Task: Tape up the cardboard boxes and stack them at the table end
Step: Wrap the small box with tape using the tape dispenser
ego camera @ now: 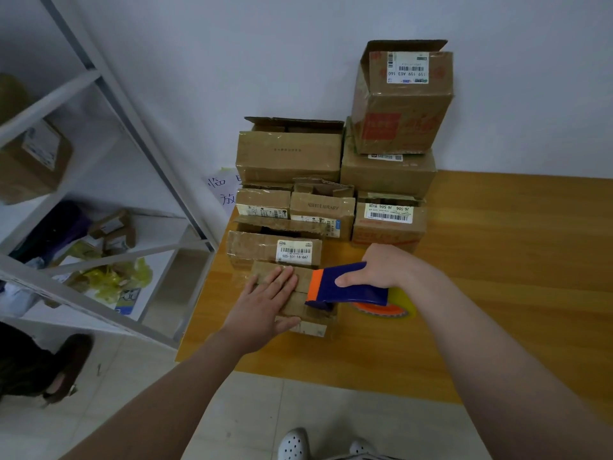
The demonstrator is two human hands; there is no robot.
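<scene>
A small flat cardboard box (310,315) lies near the left end of the wooden table (497,293). My left hand (265,302) presses flat on its top with straight fingers. My right hand (381,265) grips a blue and orange tape dispenser (345,287), whose front end sits on the box's right part. A roll of clear tape (394,307) shows under my wrist. Behind this box, several cardboard boxes are piled at the table end against the wall, among them a labelled box (275,249) and a tall box (401,97) on top with an open flap.
A white metal shelf rack (109,207) stands left of the table with boxes and yellow bags on it. A paper sign (222,190) hangs on the wall beside the pile. Bare wood extends to the right. My shoes (295,443) show on the tiled floor.
</scene>
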